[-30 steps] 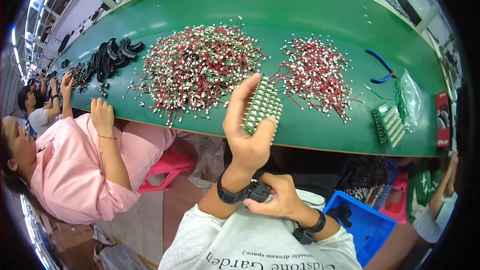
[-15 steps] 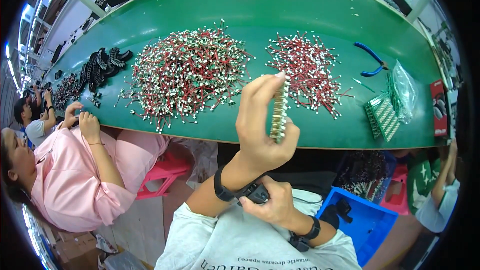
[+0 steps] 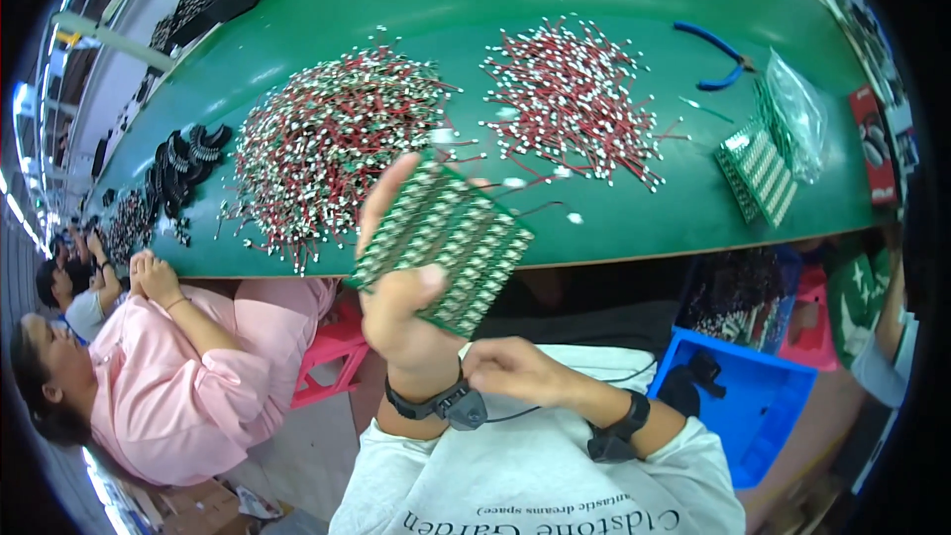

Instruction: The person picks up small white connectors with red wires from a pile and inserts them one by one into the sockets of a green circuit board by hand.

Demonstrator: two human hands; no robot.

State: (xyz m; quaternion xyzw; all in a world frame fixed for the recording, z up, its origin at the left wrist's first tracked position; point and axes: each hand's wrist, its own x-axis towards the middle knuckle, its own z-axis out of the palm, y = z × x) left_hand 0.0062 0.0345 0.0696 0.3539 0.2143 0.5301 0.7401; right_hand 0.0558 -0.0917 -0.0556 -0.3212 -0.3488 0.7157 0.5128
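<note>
The board (image 3: 458,238) is pinched by the left grip (image 3: 401,309). Just beside it, the right grip (image 3: 515,372) is curled; whether anything is pinched cannot be told. Beyond both, wires (image 3: 570,104) are heaped on the desk (image 3: 634,223).

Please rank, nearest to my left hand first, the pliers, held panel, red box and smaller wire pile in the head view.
1. Held panel: in left hand.
2. Smaller wire pile: ahead, right.
3. Pliers: farther right.
4. Red box: rightmost.
</note>
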